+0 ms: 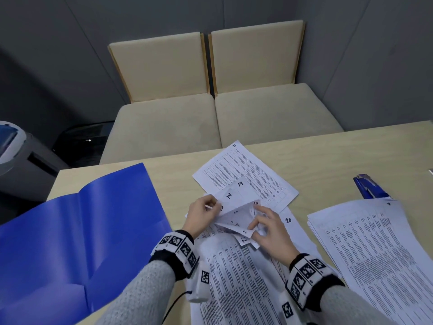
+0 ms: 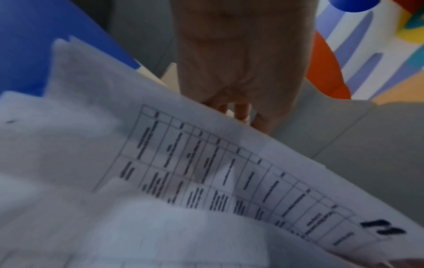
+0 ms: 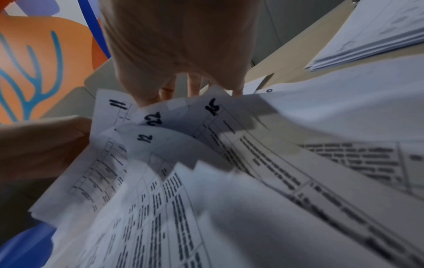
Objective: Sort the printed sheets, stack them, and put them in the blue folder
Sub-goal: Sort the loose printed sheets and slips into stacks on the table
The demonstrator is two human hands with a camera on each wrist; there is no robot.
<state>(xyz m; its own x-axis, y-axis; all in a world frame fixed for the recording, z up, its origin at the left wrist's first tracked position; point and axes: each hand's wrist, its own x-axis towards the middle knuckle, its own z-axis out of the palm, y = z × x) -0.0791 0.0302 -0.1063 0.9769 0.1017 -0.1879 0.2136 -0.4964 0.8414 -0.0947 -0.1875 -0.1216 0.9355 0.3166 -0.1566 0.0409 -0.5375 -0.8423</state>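
While fanned, sheets [image 1: 236, 214] between both hands.

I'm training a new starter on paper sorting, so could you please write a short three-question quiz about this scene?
1. True or false: the blue folder lies open on the table.
2. Which handwritten number marks the sheet lying flat at the far edge of the table, beyond both hands? A) 21 B) 7 C) 30
3. What are the left hand and right hand doing?

Key
1. True; it lies open to the left of the papers.
2. A; 21 is written at the far corner of that sheet.
3. Both pinch the lifted corners of the fanned sheets, where numbers such as 14 and 19 show.
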